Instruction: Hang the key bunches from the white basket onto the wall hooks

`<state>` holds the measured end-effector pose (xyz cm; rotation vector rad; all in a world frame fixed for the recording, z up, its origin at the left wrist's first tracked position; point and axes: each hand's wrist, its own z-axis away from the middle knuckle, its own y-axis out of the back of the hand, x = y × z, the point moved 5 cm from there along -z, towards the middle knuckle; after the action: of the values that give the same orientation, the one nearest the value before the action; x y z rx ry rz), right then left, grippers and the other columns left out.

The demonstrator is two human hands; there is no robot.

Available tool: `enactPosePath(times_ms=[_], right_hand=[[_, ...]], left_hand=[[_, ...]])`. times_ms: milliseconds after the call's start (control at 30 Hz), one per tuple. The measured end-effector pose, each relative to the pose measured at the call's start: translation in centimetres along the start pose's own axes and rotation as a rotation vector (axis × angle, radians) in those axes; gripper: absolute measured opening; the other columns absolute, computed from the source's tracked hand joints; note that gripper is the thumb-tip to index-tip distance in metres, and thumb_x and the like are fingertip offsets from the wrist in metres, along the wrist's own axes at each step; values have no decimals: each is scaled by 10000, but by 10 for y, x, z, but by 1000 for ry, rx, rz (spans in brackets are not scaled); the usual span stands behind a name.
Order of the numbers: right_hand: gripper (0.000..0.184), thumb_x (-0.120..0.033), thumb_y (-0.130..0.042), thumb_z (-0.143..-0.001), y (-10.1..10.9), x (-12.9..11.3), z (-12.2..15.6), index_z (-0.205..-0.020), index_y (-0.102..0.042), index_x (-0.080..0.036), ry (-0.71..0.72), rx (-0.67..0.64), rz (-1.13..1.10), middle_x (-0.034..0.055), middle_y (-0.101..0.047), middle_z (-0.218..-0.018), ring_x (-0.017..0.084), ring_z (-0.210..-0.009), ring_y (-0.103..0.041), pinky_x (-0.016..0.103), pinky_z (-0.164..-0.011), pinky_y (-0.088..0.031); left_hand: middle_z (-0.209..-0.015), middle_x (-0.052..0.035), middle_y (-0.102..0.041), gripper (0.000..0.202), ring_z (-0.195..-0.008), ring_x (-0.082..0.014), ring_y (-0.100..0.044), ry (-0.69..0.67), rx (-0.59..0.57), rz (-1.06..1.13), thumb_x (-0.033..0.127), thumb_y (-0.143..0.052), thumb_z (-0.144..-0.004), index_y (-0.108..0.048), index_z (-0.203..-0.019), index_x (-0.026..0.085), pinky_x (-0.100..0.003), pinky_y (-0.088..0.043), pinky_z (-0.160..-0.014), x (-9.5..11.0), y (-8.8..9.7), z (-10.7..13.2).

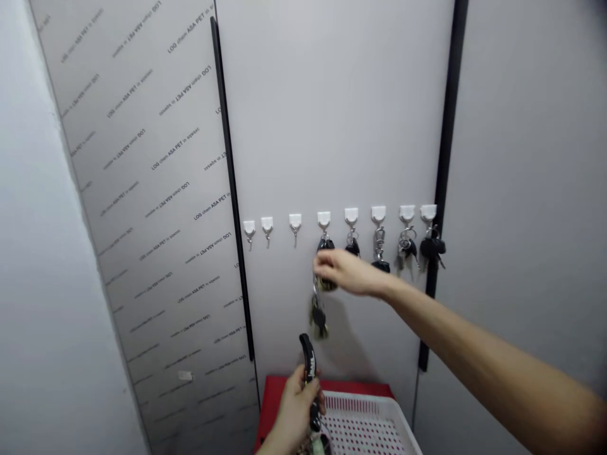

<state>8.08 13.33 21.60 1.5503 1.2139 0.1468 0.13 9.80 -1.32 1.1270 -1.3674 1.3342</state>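
My right hand (339, 268) reaches in from the right, its fingers pinched on the ring of a bunch of keys (319, 317) that dangles below them. Behind these fingers, another set of keys (325, 243) with a black head hangs from a white hook (324, 218), partly covered by the hand. Lower down, my left hand (298, 401) is closed around a black strap with white lettering (308, 355), whose end sticks up past the thumb. Other small items hang under the left hand, too cut off by the frame's edge to name.
More white hooks (351, 215) run in a row along the pale cabinet door. To the right hang further keys (406, 245) and a black key bunch (432, 246). A white perforated basket (365, 426) rests on a red surface (274, 395) below. Black vertical handles (232, 189) flank the door.
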Motion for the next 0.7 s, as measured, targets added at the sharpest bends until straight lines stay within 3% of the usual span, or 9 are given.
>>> enactPosePath(times_ms=[100, 200, 267, 333, 367, 433, 533, 600, 700], right_hand=[[128, -202, -366, -663, -54, 35, 39, -622, -462, -126, -67, -217, 18, -20, -437, -524, 54, -472, -363, 163, -450, -293], [148, -165, -348, -649, -108, 74, 76, -640, -490, -122, -156, -343, 7, -28, -428, -506, 46, -449, -332, 157, -427, -267], [156, -133, -351, -621, -132, 94, 94, -634, -506, -123, -209, -362, 30, -31, -431, -496, 45, -441, -318, 156, -411, -248], [162, -124, -357, -608, -138, 103, 101, -617, -518, -121, -243, -352, 27, -24, -452, -495, 49, -440, -329, 159, -409, -251], [164, -131, -360, -613, -132, 103, 100, -619, -524, -121, -242, -311, 9, -17, -474, -512, 53, -453, -351, 161, -424, -271], [175, -169, -367, -638, -100, 96, 89, -678, -531, -120, -236, -110, -32, 7, -520, -579, 70, -504, -408, 174, -482, -321], [255, -243, -377, -667, -22, 79, 68, -861, -491, -122, -234, 412, -19, 46, -552, -734, 99, -599, -469, 206, -569, -360], [303, -278, -389, -668, 21, 68, 57, -928, -464, -142, -231, 674, 54, 55, -551, -816, 101, -593, -482, 225, -595, -365], [354, -289, -432, -639, 50, 64, 40, -972, -452, -171, -280, 798, 180, 49, -563, -816, 104, -549, -481, 243, -586, -363]], left_hand=[[-596, 1, -498, 218, -552, -98, -466, -83, 47, -230, 291, -401, -630, -438, -779, 135, -208, -354, -541, 7, 8, 7], [-843, -38, -545, 263, -809, -138, -467, -125, -47, -574, 203, -380, -641, -487, -874, 144, -222, -333, -723, 2, 2, 17], [-931, -45, -532, 312, -890, -153, -443, -82, -129, -752, 178, -384, -629, -490, -921, 148, -232, -304, -784, -10, -3, 20], [-1009, -53, -496, 378, -945, -158, -413, -63, -146, -836, 177, -404, -615, -454, -988, 145, -239, -280, -825, -15, -5, 19], [-1041, -59, -475, 409, -966, -158, -398, -74, -128, -846, 182, -415, -611, -429, -1018, 141, -244, -271, -839, -12, -5, 16], [-1058, -78, -457, 438, -969, -156, -395, -132, -73, -826, 198, -429, -611, -400, -1042, 129, -255, -273, -845, 10, -5, 4], [-999, -105, -480, 424, -883, -148, -448, -284, 51, -734, 209, -433, -622, -389, -1030, 106, -272, -329, -791, 73, -9, -22], [-980, -109, -481, 422, -843, -143, -464, -410, 149, -677, 234, -440, -629, -381, -1027, 108, -273, -359, -743, 122, -16, -41], [-885, -84, -523, 419, -757, -132, -490, -531, 328, -676, 260, -453, -624, -388, -1015, 123, -259, -380, -682, 178, -30, -64]])
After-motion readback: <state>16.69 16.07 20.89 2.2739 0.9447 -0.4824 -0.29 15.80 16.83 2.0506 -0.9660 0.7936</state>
